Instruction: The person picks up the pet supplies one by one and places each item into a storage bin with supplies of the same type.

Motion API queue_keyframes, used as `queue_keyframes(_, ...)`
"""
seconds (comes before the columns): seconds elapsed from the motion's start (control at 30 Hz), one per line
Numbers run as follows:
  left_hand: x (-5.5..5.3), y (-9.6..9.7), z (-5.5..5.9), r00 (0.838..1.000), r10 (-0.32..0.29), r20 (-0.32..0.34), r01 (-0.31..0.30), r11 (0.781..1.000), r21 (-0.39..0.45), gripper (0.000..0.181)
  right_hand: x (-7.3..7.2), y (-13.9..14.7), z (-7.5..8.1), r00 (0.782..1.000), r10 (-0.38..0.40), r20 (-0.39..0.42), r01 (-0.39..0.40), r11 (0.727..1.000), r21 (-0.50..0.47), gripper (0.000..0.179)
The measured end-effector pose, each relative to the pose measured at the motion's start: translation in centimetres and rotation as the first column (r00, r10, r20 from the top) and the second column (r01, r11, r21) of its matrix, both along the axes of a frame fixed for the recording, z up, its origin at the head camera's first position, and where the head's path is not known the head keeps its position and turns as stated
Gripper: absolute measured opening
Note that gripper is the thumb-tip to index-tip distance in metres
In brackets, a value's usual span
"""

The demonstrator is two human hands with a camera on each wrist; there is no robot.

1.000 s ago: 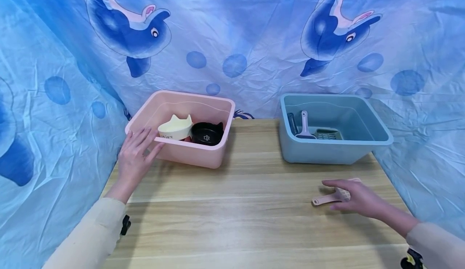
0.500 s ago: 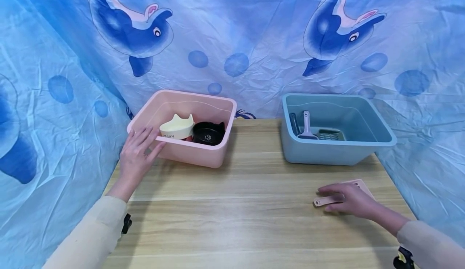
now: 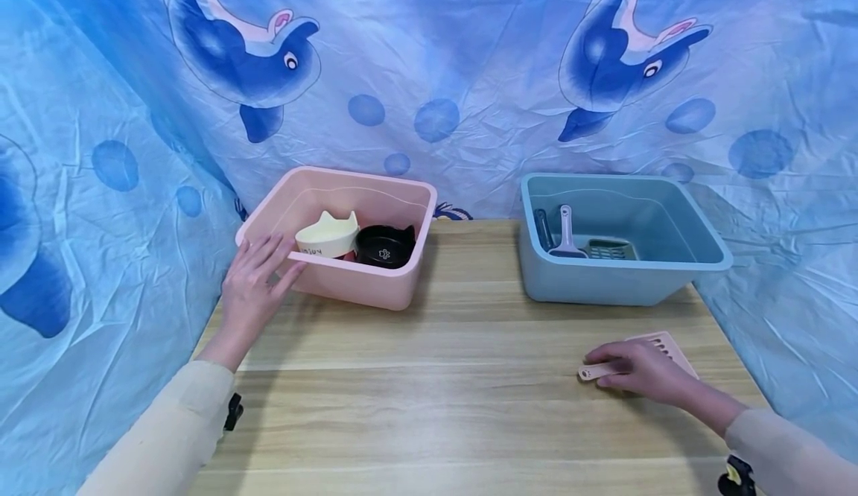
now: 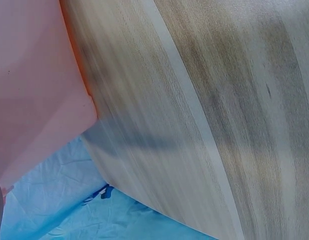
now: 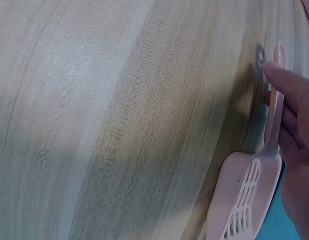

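Note:
Between the thumb and fingers of my right hand (image 3: 646, 371) is the handle of a pink slotted litter scoop (image 5: 264, 175), low over the table at the front right. In the head view my hand covers the scoop's middle; the handle tip points left and the slotted head shows behind. My left hand (image 3: 251, 287) rests on the near left rim of a pink bin (image 3: 389, 272), fingers stretched out and spread along it. Inside the bin are a cream cat-eared bowl (image 3: 327, 237) and a black cat-eared bowl (image 3: 384, 246).
A blue bin (image 3: 603, 284) stands at the back right, behind my right hand. In it lie a lilac scoop (image 3: 566, 231) and a dark green slotted scoop (image 3: 608, 249). A blue dolphin-print cloth (image 3: 496, 131) closes off the back and sides of the wooden table (image 3: 415, 377).
My right hand has moved slightly left onto the pink scoop and closed its fingers round the handle; more of the slotted head shows now. The left hand has stayed on the rim.

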State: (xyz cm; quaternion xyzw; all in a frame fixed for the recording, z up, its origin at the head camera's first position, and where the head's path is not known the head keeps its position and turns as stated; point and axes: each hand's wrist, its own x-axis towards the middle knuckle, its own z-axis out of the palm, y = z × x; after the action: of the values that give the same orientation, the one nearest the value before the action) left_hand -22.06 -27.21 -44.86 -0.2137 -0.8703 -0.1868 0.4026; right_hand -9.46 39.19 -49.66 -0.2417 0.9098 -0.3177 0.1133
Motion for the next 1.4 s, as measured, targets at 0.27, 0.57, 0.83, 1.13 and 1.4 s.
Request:
queue_keyframes(0.27,0.2,-0.1,0.1,1.000,-0.001,0.002,0.001,1.000,0.025,0.050,-0.2,-0.5,0.5,0.998,-0.061,-0.015,0.062,0.997,0.039,0.026)
queue_keyframes(0.57,0.3,-0.2,0.2,1.000,0.005,0.015,-0.005,1.000,-0.007,0.054,-0.2,-2.3,2.4,0.977,-0.209,0.040,0.212,0.975,-0.072,0.025)
queue_keyframes(0.83,0.2,-0.1,0.0,1.000,-0.001,-0.016,0.001,1.000,0.009,0.062,-0.5,-4.4,6.8,0.958,-0.275,0.086,0.288,0.925,-0.246,0.027)
queue_keyframes(1.13,0.1,-0.3,0.2,1.000,-0.001,-0.031,0.001,1.000,0.003,0.061,-2.2,-5.8,14.8,0.948,-0.300,0.105,0.312,0.815,-0.488,0.029)
queue_keyframes(1.4,0.1,-0.4,0.1,0.998,-0.008,-0.068,0.008,1.000,0.008,0.059,-5.8,-5.7,22.3,0.956,-0.192,0.222,0.290,0.509,-0.810,0.033)
